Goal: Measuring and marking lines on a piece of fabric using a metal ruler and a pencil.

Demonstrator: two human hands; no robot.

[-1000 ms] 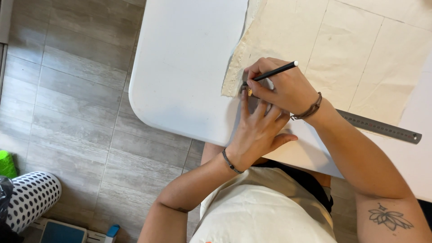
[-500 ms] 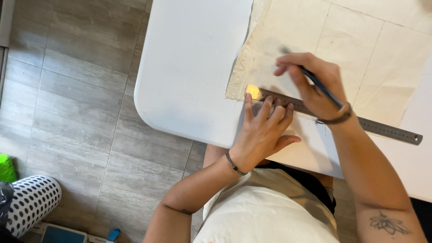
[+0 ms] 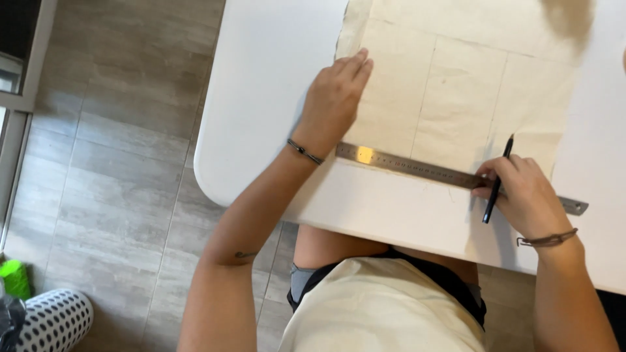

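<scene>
- View from above a seated person at a white table, which fills the upper middle and right of the frame; grey floor tiles take the left.
- A cream cloth lies flat on the table in the upper right. Thin ruled lines divide it into rectangles.
- A steel ruler lies across the cloth's near edge, running from the centre of the frame down toward the right edge, tilted slightly.
- The left hand, centre top, lies flat and open, fingers together, palm down on the cloth's left margin just above the ruler's left end. It seems placed to keep the cloth smooth and from sliding.
- The right hand, at the right, is closed around a black pen. The pen stands nearly upright in the frame, tip pointing up, crossing the ruler's upper edge onto the cloth.
- The same hand's fingers rest on the ruler near its right end, apparently pinning it so the edge can guide the pen.
- Both wrists wear thin dark bands.
- The person's cream top fills the bottom centre.
- Lower left corner: a white, black-dotted object and a bit of something bright green on the floor.
</scene>
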